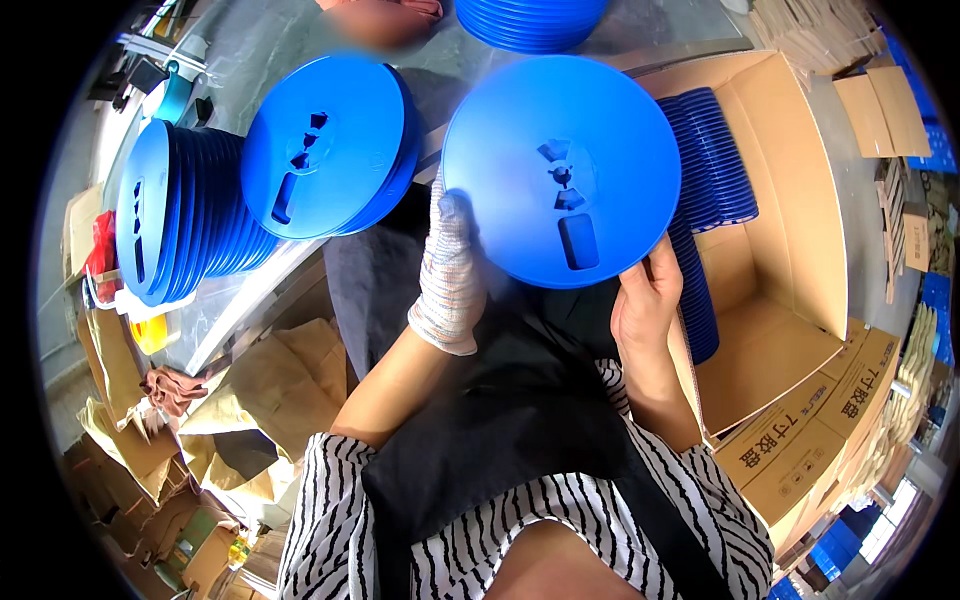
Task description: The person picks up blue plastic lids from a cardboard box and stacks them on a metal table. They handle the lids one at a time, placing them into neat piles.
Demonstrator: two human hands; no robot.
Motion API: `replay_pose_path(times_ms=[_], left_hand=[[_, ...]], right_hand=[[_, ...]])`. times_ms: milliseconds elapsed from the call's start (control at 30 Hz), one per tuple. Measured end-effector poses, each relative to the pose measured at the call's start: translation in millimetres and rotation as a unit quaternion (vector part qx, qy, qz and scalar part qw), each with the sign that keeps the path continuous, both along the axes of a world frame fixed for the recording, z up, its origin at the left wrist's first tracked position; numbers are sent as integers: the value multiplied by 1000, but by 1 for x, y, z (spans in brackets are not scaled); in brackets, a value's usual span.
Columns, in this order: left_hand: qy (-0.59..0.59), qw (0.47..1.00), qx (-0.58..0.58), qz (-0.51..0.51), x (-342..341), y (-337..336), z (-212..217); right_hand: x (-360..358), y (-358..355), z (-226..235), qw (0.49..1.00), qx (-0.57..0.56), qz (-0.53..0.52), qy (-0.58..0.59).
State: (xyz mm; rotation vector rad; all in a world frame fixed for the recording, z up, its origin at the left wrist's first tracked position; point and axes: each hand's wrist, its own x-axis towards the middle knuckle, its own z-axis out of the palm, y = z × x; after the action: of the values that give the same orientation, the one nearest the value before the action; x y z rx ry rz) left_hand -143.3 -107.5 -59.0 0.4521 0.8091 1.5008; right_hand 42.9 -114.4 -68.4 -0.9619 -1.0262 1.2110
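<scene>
A round blue plastic reel (510, 200), with cut-outs around its hub and one long slot, is held up before me, its flat face toward me. At its lower left edge my left hand (448, 275), in a white knitted glove, is closed on the rim. My bare right hand (648, 300) pinches the lower right rim, thumb on the face. On the table to the left lean a few more blue reels (325, 150), beside a long row of the same reels (190, 215). Rows of blue reels (705, 150) also stand on edge inside an open cardboard box (790, 160) at my right.
Another stack of blue reels (530, 22) sits on the grey table (430, 75) at the far side. A blurred reddish-brown shape (385, 22) is near it. A closed printed carton (800, 430) lies below the open box; brown paper (270, 390) hangs at lower left.
</scene>
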Motion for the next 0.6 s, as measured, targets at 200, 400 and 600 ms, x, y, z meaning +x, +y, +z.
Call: replay_pose_path(times_ms=[200, 400, 600], left_hand=[[48, 998, 30, 2, -3, 8, 8], [100, 992, 67, 36, -8, 10, 36], [154, 982, 63, 94, -17, -10, 65]], right_hand=[[-7, 12, 13, 999, 41, -9, -15], [-18, 18, 32, 999, 34, -28, -1], [-20, 12, 48, 999, 9, -33, 3]])
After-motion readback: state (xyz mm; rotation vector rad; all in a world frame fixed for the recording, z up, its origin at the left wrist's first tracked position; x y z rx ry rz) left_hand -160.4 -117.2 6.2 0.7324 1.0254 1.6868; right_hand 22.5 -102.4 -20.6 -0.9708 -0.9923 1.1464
